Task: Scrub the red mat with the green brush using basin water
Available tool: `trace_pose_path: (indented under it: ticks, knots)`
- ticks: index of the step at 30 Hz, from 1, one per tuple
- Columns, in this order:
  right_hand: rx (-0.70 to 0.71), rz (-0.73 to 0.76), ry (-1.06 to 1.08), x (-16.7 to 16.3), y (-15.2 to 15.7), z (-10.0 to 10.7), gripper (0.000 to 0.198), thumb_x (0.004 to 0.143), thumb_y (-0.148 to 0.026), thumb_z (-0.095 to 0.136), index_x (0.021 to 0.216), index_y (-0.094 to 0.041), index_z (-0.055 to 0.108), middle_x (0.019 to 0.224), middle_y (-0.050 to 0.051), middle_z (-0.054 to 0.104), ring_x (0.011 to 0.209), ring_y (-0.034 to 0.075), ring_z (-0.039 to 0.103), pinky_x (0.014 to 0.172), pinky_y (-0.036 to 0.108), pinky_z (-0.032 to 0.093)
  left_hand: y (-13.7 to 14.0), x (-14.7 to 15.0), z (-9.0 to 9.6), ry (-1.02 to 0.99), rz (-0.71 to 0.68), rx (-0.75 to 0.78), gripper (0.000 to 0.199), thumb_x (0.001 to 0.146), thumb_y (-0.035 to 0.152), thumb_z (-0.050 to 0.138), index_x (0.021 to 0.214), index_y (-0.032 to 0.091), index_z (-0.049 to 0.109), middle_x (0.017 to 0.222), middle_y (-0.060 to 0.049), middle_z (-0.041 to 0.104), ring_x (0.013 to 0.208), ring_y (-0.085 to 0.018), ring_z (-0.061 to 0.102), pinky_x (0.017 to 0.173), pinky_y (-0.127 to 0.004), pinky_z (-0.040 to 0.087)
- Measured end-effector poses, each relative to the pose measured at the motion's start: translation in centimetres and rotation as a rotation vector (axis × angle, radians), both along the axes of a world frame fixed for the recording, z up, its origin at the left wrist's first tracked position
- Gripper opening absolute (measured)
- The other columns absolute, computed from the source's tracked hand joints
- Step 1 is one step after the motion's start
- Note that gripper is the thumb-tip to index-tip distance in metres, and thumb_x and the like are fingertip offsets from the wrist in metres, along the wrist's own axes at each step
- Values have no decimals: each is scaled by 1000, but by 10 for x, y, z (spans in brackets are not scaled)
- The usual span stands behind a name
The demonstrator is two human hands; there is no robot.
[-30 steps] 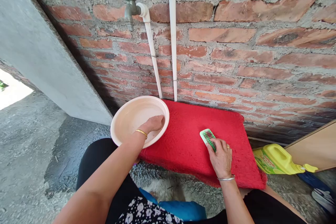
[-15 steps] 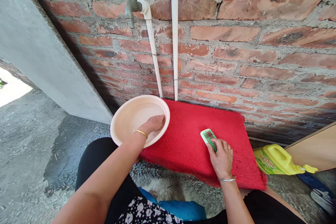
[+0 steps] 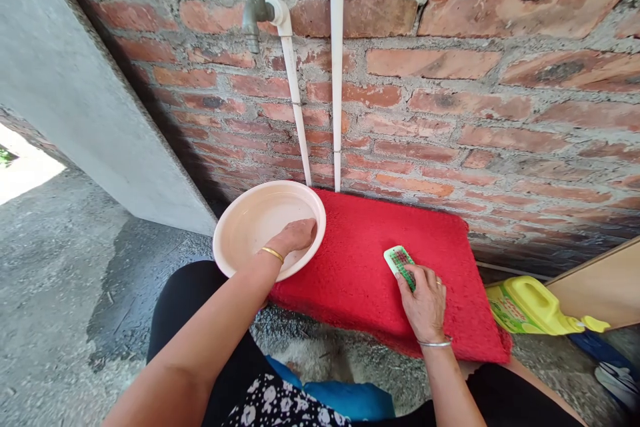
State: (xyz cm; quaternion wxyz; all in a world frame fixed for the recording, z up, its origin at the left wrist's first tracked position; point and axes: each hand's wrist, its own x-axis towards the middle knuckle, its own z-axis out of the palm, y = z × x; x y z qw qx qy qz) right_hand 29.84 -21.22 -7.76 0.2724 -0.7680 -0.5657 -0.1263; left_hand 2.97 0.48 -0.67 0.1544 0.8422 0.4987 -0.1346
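My left hand [image 3: 296,235] reaches inside a pale pink plastic basin [image 3: 239,217], close to its right wall. Its fingers are curled downward, and their tips are hidden, so what they hold, if anything, does not show. The basin rests at the left end of a bench-like block covered with a wet-looking red cloth [image 3: 357,240]. In my right hand [image 3: 425,300] is a scrub brush [image 3: 400,261] with a pale green back and green and red bristles facing up. The brush is over the red cloth; whether it touches is unclear.
A grey tap [image 3: 253,3] and white pipes [image 3: 337,80] run along the brick wall. To the right of the cloth lies a yellow detergent jug [image 3: 530,303]. A concrete slab [image 3: 110,100] leans at the left, above wet concrete floor [image 3: 120,300].
The whole view has shifted very slightly. Both hands, the basin and the brush keep their places relative to one another.
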Motion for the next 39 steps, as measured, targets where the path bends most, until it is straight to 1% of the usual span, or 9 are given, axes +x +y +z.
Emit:
trace_pose_path:
  ticks: [5,12,18,25,28,35,39]
  knots:
    - [-27,-17,27,-1,0,0,42,94,-54,38,103,-23,64,103,8,65,91,23,54,76,34,32,-3,0,3,5,-18,0,24,93,21,44,112,15,58,117,-17,68,109,-28,65,88,-38,51]
    - [-28,-15,39,-1,0,0,41,93,-54,39,104,-23,63,104,8,65,93,24,55,77,35,34,-6,-4,3,-5,-67,11,22,94,21,44,109,16,59,112,-17,69,106,-29,66,86,-39,51]
    - [-24,-10,33,0,0,-1,37,92,-52,43,105,-23,63,104,8,64,94,23,54,77,35,34,-7,-3,5,11,-53,3,22,94,20,44,111,17,59,114,-16,68,106,-27,66,87,-38,50]
    - [-23,-14,8,-1,-1,1,37,93,-51,42,103,-23,63,103,8,65,93,23,54,76,35,33,-7,-3,4,4,-69,8,23,95,21,42,112,17,58,114,-16,68,105,-27,66,87,-38,50]
    - [-32,-18,14,0,-1,0,37,92,-51,43,104,-23,63,104,8,65,92,23,54,76,35,33,-7,-3,4,-1,-68,7,23,95,20,42,113,17,57,115,-15,67,106,-26,65,89,-38,49]
    - [-32,-19,51,1,0,-1,39,92,-54,41,103,-23,63,104,8,65,92,23,54,77,35,34,-9,-4,4,15,-48,25,23,95,19,42,112,17,58,115,-15,67,108,-27,64,90,-39,49]
    - [-13,-14,33,1,0,-1,40,93,-55,41,103,-23,63,103,8,65,92,23,54,76,35,33,-8,-4,4,14,-62,24,22,95,19,43,112,17,58,114,-15,67,107,-27,65,89,-39,50]
